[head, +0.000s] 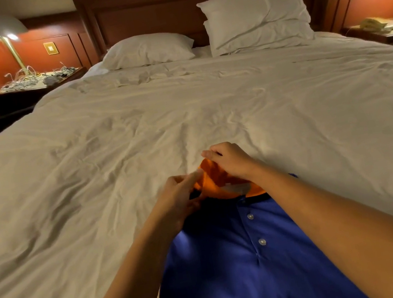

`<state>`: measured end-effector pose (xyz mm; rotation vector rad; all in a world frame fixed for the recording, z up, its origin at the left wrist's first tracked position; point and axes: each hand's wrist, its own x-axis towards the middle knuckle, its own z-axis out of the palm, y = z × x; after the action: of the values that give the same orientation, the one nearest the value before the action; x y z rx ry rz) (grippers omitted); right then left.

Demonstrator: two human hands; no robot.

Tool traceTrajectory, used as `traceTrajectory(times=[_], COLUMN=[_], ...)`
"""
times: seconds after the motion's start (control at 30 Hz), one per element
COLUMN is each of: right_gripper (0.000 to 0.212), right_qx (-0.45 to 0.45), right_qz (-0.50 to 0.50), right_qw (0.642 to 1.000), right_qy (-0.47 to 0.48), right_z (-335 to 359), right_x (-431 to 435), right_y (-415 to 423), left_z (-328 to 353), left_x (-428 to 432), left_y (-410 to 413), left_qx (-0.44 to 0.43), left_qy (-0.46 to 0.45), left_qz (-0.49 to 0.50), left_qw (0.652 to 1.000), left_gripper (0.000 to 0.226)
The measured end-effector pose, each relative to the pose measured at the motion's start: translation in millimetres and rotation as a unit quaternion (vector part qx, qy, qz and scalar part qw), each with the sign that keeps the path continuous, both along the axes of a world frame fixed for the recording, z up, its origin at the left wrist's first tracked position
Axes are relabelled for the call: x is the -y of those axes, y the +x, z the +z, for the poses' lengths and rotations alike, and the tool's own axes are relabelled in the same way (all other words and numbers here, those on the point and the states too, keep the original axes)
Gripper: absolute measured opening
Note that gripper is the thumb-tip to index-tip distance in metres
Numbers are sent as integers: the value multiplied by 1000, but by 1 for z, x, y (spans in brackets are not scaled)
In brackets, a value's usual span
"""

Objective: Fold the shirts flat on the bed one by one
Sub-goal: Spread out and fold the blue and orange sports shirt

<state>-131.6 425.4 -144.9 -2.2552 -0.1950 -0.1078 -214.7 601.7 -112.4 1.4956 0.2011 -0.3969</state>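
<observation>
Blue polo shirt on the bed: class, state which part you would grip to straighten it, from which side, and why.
Probably the orange collar, pinched at its two ends, reaching from the near side over the blue polo shirt. It lies button-side up, collar farthest away and raised off the bedding, giving fingers an edge. The left hand and right hand pinch it there.

One bed [110,143] carries one blue shirt [225,275] with two white buttons [250,216]. There are three pillows [146,50], two lamps [2,28], two bedside tables [39,83], one telephone [373,24], and two hands: left hand [177,196], right hand [231,161].
</observation>
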Motion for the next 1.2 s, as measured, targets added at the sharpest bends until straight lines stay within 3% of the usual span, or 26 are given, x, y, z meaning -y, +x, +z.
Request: traceTrajectory(times=[0.07, 0.17, 0.4, 0.57, 0.7, 0.8, 0.9, 1.0, 1.2], right_gripper=[46, 39, 40, 40, 38, 39, 41, 43, 53], right_qx=[13, 37, 88, 92, 94, 102, 95, 80, 23], right_qz=[3, 3, -32, -48, -40, -40, -47, -35, -42], right_qw=[1000, 999, 996, 994, 994, 994, 994, 996, 999], right_qy=[12, 26, -10, -25, -32, -25, -30, -22, -21], right_z=[0, -1, -4, -7, -7, -8, -8, -8, -4], right_x=[2, -2, -7, -8, -7, -5, -3, -2, -1], right_y=[0, -1, -1, -3, -7, -8, -6, -2, 11], left_z=[-2, 0, 5, 6, 2, 1, 2, 4, -2], left_x=[4, 3, 4, 6, 3, -2, -11, -16, -25], left_y=[0, 0, -2, -7, -10, -11, -14, -17, -18], left_qx=[37, 77, 77, 123, 126, 118, 74, 39, 7], left_qy=[109, 179, 159, 261, 273, 240, 158, 46, -8], left_qz=[-1, 22, 20, -11, -29, -8, 3, 22, 7], left_qw=[993, 980, 984, 957, 953, 963, 985, 998, 1000], left_gripper=[35, 40, 32, 31, 32, 21, 45, 52, 32])
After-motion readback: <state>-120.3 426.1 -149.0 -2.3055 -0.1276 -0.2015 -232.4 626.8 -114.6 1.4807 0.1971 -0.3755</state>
